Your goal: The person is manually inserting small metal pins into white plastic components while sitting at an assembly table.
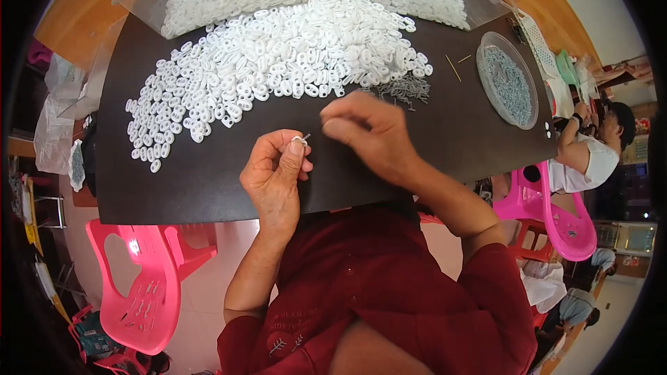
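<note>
My left hand (278,163) is closed, pinching a small white oval plastic piece (297,139) between thumb and fingers. A short grey screw (306,137) sticks out of that piece at the fingertips. Just to the right, my right hand (372,132) hovers over the dark table with fingers curled, smeared by motion; whether anything is in it does not show. Beyond both hands spreads a big heap of white oval two-holed pieces (278,55). Beside its right end lies a small pile of grey screws (404,90), close to my right hand.
Two clear bins (149,0) of white pieces lean at the table's back. A round clear tray (533,115) holds many screws at the right, near a thin brass-coloured rod (453,68). Pink chairs (163,298) stand at the table (174,198). Another person (587,146) works at far right.
</note>
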Tool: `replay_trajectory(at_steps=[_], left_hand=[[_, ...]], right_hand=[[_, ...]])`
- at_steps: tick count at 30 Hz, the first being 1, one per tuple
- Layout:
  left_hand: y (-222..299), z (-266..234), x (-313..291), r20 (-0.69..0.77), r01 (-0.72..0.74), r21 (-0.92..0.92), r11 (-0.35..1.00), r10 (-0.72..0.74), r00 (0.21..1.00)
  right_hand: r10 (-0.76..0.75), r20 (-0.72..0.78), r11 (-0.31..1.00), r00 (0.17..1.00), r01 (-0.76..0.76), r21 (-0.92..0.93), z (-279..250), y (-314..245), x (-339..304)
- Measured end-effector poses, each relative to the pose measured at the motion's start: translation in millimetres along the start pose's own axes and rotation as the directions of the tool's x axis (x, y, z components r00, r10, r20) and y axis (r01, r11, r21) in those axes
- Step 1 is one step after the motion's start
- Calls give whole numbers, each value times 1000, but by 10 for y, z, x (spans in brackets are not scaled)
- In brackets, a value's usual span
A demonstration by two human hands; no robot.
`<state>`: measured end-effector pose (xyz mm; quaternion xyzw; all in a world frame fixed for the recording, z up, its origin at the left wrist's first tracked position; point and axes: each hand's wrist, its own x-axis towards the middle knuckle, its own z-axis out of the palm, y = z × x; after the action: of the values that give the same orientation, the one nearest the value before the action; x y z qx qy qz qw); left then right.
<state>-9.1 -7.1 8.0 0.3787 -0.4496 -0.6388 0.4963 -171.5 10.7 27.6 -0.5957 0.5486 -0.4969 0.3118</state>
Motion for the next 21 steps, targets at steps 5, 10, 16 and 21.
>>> replay_trajectory(at_steps=[5, 10, 16, 21], left_hand=[[6, -12, 14, 9, 9, -48, 999, -9, 1000], [4, -24, -2, 0, -14, -65, 998, 14, 1000], [-19, -32, 4, 14, -19, -93, 995, 20, 1000], [-5, -37, -2, 17, -22, -98, 995, 24, 1000]], right_hand=[[-197, -105, 873, 975, 126, -471, -288, 108, 240], [-413, 120, 634, 903, 379, -674, -31, 134, 484], [-489, 316, 457, 813, 547, -701, 56, 263, 623], [-464, 349, 456, 814, 557, -695, 32, 215, 590]])
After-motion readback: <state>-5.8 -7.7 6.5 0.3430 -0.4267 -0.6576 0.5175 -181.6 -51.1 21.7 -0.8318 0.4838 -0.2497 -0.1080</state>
